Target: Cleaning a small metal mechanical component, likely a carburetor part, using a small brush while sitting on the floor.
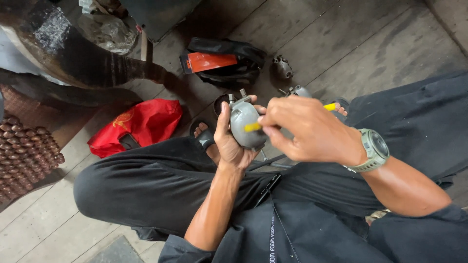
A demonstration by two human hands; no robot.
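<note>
In the head view we cup a grey metal engine part [245, 124] in our left hand [229, 141], palm up, fingers curled round its underside and thumb along its near-left side, so the hand is closed firmly on it and it sits above our lap, over the black trousers [146, 185]. Our right hand [304, 129] comes in from the right with fingers pinched tight on a yellow-handled tool [253, 127]; one yellow end lies against the face of the grey part just left of the fingertips, and the other yellow end [330, 106] pokes out behind the knuckles. A green wristwatch [373, 150] sits on the right wrist. Beyond the held part, further from us on the wooden floor [370, 44], we see a black bag with an orange card [209, 62], a small dark metal piece [282, 67] and, off to the left of the grip, a red bag [144, 124]
</note>
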